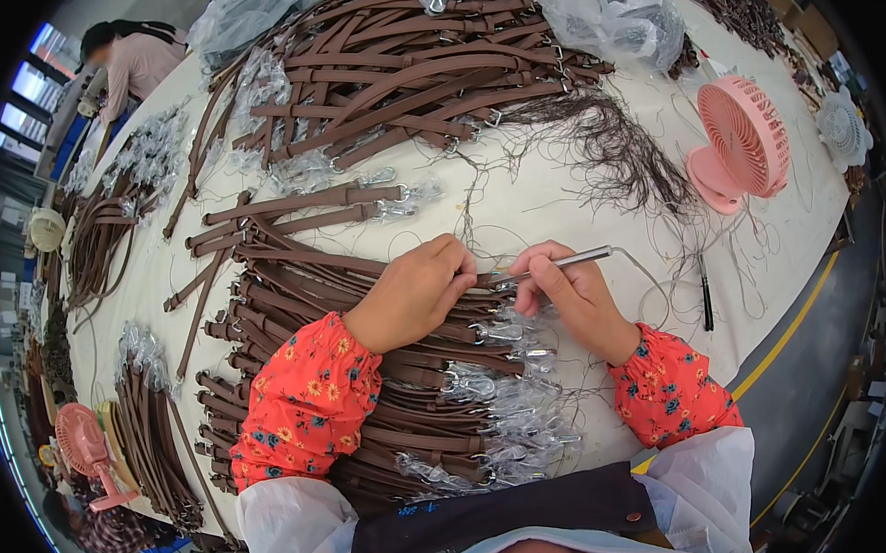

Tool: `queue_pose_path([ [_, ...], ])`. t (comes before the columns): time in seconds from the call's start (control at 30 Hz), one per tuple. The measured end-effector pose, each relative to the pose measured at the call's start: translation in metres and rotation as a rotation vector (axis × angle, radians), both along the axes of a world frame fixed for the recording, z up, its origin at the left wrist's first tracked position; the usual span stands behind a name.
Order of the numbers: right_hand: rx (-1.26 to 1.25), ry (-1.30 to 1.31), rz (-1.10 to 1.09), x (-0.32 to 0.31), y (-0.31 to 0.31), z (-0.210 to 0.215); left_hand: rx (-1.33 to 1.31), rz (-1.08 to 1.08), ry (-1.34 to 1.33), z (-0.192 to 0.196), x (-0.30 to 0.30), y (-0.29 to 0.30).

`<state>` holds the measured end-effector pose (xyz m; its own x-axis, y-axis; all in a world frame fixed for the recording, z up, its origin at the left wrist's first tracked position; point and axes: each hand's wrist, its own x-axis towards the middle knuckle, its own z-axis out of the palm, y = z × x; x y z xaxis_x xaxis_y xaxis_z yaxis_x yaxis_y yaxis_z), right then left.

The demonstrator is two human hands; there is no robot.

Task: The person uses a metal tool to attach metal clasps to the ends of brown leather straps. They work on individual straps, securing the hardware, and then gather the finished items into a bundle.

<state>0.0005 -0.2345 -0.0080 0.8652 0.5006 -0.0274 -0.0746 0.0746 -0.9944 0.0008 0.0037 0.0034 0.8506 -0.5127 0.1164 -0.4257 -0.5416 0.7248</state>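
Note:
My left hand (412, 296) is closed, pinching the end of a brown strap (488, 280) near its metal fitting. In my right hand (577, 305) is a slim silver pen-shaped tool (584, 256) with a thin cord trailing from its back end. The tool's front end points left, close to the strap end; whether they touch I cannot tell. Under both hands lies a wide heap of brown straps (273, 290), their metal clasps wrapped in clear plastic (516, 423) toward the right. Red flowered sleeves (304, 399) cover my forearms.
A large pile of brown straps (402, 73) fills the far side, beside clear plastic bags (610, 17). Dark loose threads (637, 151) lie near a pink fan (741, 141). A black slim tool (705, 293) rests at right. Another pink fan (83, 441) and a person (141, 67) are at left.

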Motion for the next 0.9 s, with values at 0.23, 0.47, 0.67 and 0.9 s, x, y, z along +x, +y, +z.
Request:
queue_pose_path([
  [0.23,-0.012,-0.002,0.009,0.001,0.000,0.000,0.012,0.004,0.021,0.001,0.000,0.000],
  [0.47,-0.018,-0.005,0.008,0.001,0.000,0.000,0.009,0.001,0.020,0.001,0.000,0.000],
  [0.67,-0.013,-0.008,0.008,0.000,0.000,0.000,-0.070,0.079,0.041,-0.001,0.001,-0.001],
  [0.9,-0.151,-0.368,-0.037,-0.003,0.005,0.005,0.111,-0.083,0.101,0.009,0.000,0.016],
])
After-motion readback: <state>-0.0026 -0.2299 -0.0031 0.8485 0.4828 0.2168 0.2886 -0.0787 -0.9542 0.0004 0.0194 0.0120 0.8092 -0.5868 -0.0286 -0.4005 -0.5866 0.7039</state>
